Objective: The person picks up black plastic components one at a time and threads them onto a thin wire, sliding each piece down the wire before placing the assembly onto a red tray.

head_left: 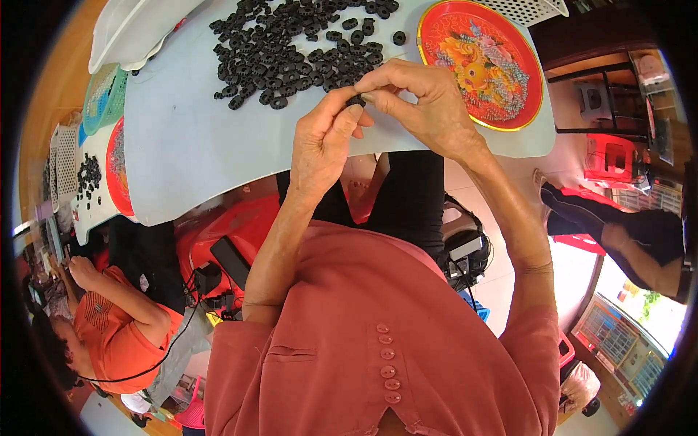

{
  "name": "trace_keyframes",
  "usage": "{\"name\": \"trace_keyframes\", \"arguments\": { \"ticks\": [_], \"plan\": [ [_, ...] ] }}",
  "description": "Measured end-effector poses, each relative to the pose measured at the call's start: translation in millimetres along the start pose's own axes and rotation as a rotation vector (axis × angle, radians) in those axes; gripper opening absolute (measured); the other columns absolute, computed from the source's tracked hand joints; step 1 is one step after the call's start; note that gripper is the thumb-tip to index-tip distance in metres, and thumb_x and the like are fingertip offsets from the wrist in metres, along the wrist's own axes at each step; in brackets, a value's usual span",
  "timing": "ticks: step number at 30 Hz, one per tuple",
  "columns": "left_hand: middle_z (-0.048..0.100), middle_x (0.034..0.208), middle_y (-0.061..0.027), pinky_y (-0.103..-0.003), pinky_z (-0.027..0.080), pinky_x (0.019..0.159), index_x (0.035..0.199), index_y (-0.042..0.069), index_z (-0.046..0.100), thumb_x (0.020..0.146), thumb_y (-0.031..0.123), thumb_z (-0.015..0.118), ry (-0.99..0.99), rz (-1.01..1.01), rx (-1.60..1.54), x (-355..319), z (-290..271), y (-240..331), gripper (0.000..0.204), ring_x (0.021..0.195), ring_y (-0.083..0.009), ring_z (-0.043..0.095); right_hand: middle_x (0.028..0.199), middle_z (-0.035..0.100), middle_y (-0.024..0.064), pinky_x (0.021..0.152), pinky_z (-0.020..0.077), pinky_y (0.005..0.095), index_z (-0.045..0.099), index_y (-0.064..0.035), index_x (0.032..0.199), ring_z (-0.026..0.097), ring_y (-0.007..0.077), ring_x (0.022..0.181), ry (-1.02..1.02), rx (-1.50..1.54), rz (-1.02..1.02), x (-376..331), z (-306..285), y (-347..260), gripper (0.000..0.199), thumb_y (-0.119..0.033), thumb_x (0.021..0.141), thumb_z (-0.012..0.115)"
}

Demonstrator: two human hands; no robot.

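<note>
My left hand (pixel 325 134) pinches a small black plastic part (pixel 355 100) between thumb and fingers, just above the near side of the table. From the right, my right hand (pixel 425 102) closes its thumb and forefinger on the same part, so the hands meet there. Most of the part is hidden by my fingertips. Behind my hands spreads a loose pile of similar black plastic parts (pixel 269 62). To the right lies a round red tray (pixel 434 14) with a flower pattern and a gold rim, with many tiny silvery metal pieces (pixel 509 98) scattered in it.
The pale table (pixel 182 138) has its near edge by my lap. A white plastic bin (pixel 127 33) stands far left, a white perforated basket (pixel 527 9) far right. At the left, a person in orange (pixel 120 320) works at another table; another person's legs (pixel 611 225) show at right.
</note>
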State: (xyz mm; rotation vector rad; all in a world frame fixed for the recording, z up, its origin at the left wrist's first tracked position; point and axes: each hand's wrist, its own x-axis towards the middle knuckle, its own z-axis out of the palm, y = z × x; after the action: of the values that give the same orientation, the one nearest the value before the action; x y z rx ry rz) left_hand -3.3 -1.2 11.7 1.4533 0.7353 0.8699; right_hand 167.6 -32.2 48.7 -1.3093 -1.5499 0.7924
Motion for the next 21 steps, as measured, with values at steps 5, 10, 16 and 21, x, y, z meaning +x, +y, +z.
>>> {"name": "trace_keyframes", "arguments": {
  "ticks": [5, 10, 16, 21],
  "plan": [
    [0.063, 0.078, -0.0036, -0.024, 0.046, 0.063, 0.114, 0.0, 0.06, 0.095, 0.01, 0.051, -0.023, 0.015, 0.031, 3, 0, -8, 0.024, 0.067, -0.0085, 0.053, 0.078, 0.067, 0.0092, 0.064, 0.0514, 0.0301, 0.069, -0.0039, 0.097, 0.063, 0.0183, 0.066, -0.017, -0.095, -0.015, -2, -5, 4, 0.015, -0.003, 0.083, 0.062],
    [0.062, 0.076, -0.0037, -0.024, 0.047, 0.062, 0.113, -0.001, 0.06, 0.095, 0.01, 0.05, -0.023, 0.001, 0.052, 4, 0, -7, 0.023, 0.067, -0.009, 0.053, 0.075, 0.066, 0.0119, 0.061, 0.051, 0.0322, 0.069, -0.0032, 0.096, 0.063, 0.0209, 0.064, -0.048, -0.206, -0.005, 1, -8, -2, 0.015, -0.002, 0.083, 0.062],
    [0.062, 0.078, -0.003, -0.024, 0.046, 0.066, 0.114, -0.001, 0.061, 0.096, 0.012, 0.05, -0.013, -0.037, 0.106, 3, 0, -8, 0.025, 0.069, -0.0092, 0.054, 0.072, 0.066, 0.011, 0.06, 0.0511, 0.0302, 0.07, -0.0042, 0.095, 0.064, 0.0159, 0.065, -0.093, -0.192, 0.075, 5, -6, -2, 0.015, -0.002, 0.083, 0.063],
    [0.058, 0.071, -0.0028, -0.025, 0.048, 0.059, 0.113, -0.001, 0.059, 0.097, 0.012, 0.05, -0.038, 0.049, 0.014, 9, -4, -12, 0.023, 0.065, -0.0098, 0.054, 0.071, 0.066, 0.0083, 0.06, 0.051, 0.0274, 0.071, -0.0053, 0.096, 0.063, 0.0104, 0.066, -0.043, -0.046, 0.132, 5, -1, 6, 0.015, -0.003, 0.084, 0.063]
  ]
}}
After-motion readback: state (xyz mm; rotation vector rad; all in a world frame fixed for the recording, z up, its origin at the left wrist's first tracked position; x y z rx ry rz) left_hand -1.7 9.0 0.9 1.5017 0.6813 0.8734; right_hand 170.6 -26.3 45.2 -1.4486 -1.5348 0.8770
